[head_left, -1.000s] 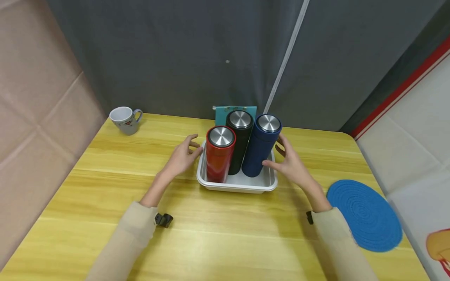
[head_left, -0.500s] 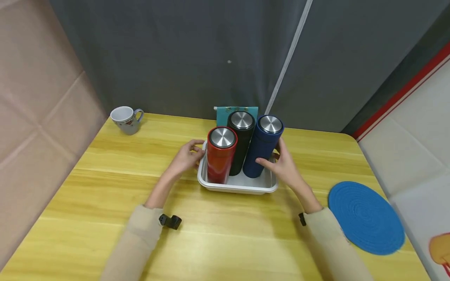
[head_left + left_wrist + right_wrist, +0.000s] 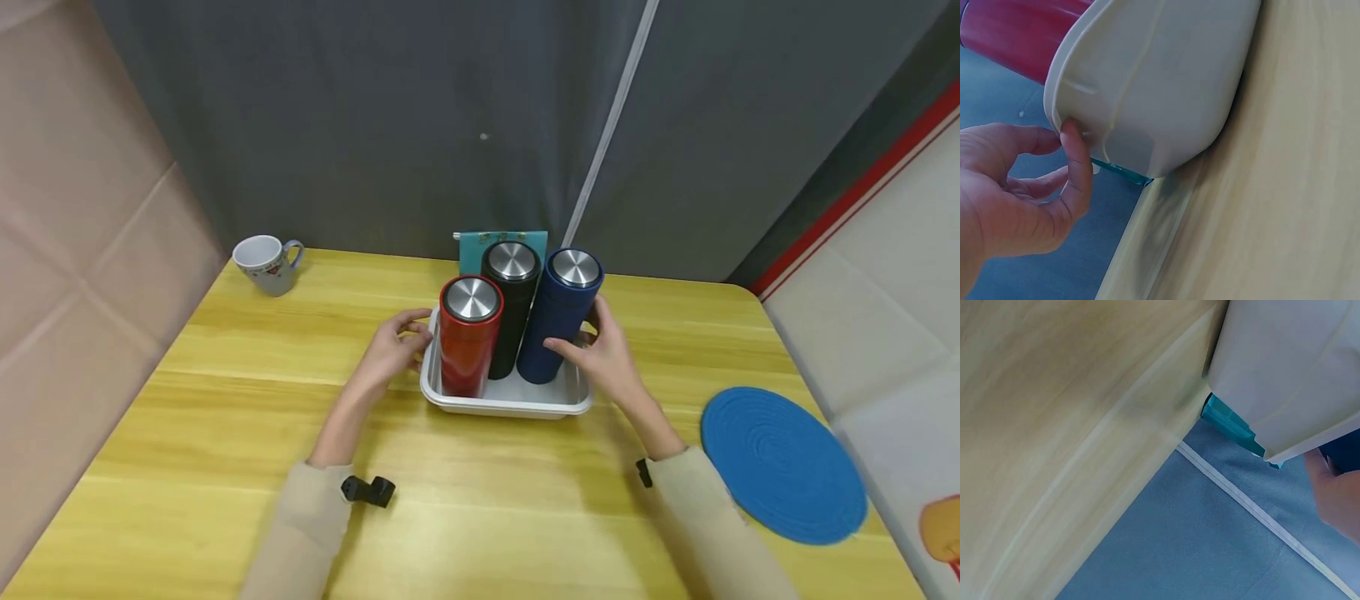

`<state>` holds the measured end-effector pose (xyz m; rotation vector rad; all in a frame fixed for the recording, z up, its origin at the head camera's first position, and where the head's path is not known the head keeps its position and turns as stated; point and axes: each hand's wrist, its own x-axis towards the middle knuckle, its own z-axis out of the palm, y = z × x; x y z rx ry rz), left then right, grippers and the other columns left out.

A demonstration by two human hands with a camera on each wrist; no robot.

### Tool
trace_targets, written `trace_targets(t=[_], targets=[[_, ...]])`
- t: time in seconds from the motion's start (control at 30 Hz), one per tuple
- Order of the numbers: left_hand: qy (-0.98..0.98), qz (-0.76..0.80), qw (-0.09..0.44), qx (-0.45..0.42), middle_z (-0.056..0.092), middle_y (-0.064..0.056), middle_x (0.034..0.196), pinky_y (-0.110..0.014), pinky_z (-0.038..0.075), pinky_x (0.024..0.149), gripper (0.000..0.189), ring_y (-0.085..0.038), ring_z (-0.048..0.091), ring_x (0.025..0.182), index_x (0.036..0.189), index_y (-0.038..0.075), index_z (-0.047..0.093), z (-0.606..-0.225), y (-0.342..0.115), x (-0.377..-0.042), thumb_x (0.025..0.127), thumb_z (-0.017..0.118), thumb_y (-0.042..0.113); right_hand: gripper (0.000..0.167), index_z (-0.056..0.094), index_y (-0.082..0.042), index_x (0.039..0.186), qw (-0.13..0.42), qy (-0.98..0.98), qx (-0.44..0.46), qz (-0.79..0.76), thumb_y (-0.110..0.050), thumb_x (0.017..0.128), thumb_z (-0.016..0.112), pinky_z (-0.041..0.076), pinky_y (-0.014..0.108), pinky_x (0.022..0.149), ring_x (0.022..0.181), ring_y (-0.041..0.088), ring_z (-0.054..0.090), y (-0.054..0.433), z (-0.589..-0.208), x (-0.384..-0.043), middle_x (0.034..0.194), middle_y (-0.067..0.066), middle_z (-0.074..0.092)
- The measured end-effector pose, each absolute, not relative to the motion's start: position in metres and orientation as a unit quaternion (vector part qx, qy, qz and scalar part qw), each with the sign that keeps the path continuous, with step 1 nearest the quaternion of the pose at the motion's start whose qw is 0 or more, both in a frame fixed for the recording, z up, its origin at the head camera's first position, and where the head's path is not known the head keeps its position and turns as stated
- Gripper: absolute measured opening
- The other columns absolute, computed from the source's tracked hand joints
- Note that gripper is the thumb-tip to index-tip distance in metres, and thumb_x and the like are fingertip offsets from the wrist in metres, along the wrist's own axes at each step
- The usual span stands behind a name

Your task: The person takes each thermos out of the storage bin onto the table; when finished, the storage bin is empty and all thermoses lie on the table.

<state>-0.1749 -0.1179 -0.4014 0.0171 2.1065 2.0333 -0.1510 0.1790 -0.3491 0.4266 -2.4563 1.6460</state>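
Observed a dark-blue cylindrical flask (image 3: pixel 553 310) with brushed-metal lid, standing at the right side of a white rectangular tray (image 3: pixel 512 408) and grasped between thumb and fingers of the right hand (image 3: pixel 609 360). Noted just beside it a black metal-lidded flask (image 3: pixel 517 310) and, at front left, a glossy red metal-lidded flask (image 3: pixel 468 354). Found the left hand (image 3: pixel 384 354) touching the tray's left rim; cannot tell whether pinching it. Recorded a partly hidden teal object (image 3: pixel 472 250) behind; farther out, a patterned pale cup (image 3: pixel 264 267) at left and a round blue mat (image 3: pixel 783 465) at right, on a yellow wood-grain table (image 3: pixel 487 517).
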Motion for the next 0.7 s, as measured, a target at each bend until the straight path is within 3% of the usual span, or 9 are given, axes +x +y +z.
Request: trace_targets(t=[0.13, 0.37, 0.53, 0.7], targets=[[0.713, 0.692, 0.109, 0.007, 0.048, -0.015, 0.112, -0.025, 0.053, 0.055, 0.041, -0.014, 0.058, 0.073, 0.137, 0.001, 0.047, -0.402, -0.119, -0.176, 0.097, 0.051, 0.004, 0.076, 0.037, 0.005, 0.14, 0.091, -0.823, 0.133, 0.545, 0.002, 0.076, 0.08, 0.049, 0.048, 0.092, 0.113, 0.033, 0.053, 0.178, -0.35, -0.151, 0.129, 0.024, 0.051], [0.707, 0.699, 0.109, 0.016, 0.048, -0.016, 0.113, -0.027, 0.054, 0.057, 0.041, -0.014, 0.059, 0.072, 0.138, 0.0, 0.046, -0.402, -0.117, -0.178, 0.097, 0.052, 0.005, 0.076, 0.037, 0.005, 0.141, 0.106, -0.82, 0.117, 0.55, 0.002, 0.077, 0.078, 0.053, 0.029, 0.085, 0.112, 0.031, 0.055, 0.18, -0.344, -0.151, 0.129, 0.023, 0.053], [0.704, 0.702, 0.112, 0.018, 0.049, -0.016, 0.112, -0.026, 0.054, 0.055, 0.041, -0.014, 0.059, 0.071, 0.137, -0.001, 0.047, -0.401, -0.111, -0.176, 0.096, 0.052, 0.003, 0.075, 0.04, 0.002, 0.141, 0.113, -0.824, 0.112, 0.543, -0.001, 0.077, 0.08, 0.053, 0.031, 0.085, 0.112, 0.03, 0.055, 0.186, -0.347, -0.152, 0.129, 0.02, 0.054], [0.7, 0.703, 0.124, 0.015, 0.049, -0.016, 0.11, -0.026, 0.053, 0.055, 0.04, -0.017, 0.058, 0.069, 0.137, 0.0, 0.046, -0.402, -0.109, -0.174, 0.097, 0.053, 0.004, 0.076, 0.044, -0.004, 0.14, 0.158, -0.818, 0.103, 0.543, -0.006, 0.075, 0.083, 0.053, 0.023, 0.08, 0.108, 0.023, 0.057, 0.195, -0.359, -0.158, 0.125, 0.013, 0.056]])
